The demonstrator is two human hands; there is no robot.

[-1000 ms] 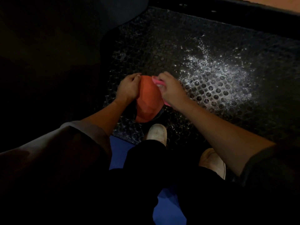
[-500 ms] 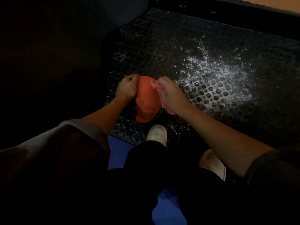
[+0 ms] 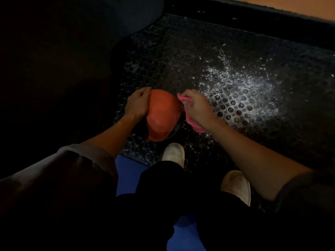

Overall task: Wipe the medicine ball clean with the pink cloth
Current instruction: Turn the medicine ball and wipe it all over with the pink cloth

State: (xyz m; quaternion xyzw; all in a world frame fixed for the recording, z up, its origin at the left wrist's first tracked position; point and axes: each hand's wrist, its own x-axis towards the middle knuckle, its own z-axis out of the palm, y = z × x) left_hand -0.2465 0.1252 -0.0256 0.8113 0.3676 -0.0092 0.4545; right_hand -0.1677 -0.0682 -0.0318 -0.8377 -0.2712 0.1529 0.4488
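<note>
An orange and black medicine ball (image 3: 162, 115) rests on a dark perforated rubber mat (image 3: 181, 57). My left hand (image 3: 137, 104) lies against the ball's left side, fingers curled over its top edge. My right hand (image 3: 196, 107) is at the ball's right side, closed on the pink cloth (image 3: 195, 125). The cloth shows above my fingers and hangs below my wrist. Its contact with the ball is hidden by the hand.
White powder (image 3: 241, 87) is scattered over the mat to the right of the ball. My two white shoes (image 3: 173, 153) (image 3: 236, 183) stand just below the ball, over a blue floor patch (image 3: 126, 171). A dark raised ledge (image 3: 253, 20) runs along the far side.
My right hand with the pink cloth has slid from the ball's upper front to its right side. More of the ball's orange face now shows. The left hand stays put.
</note>
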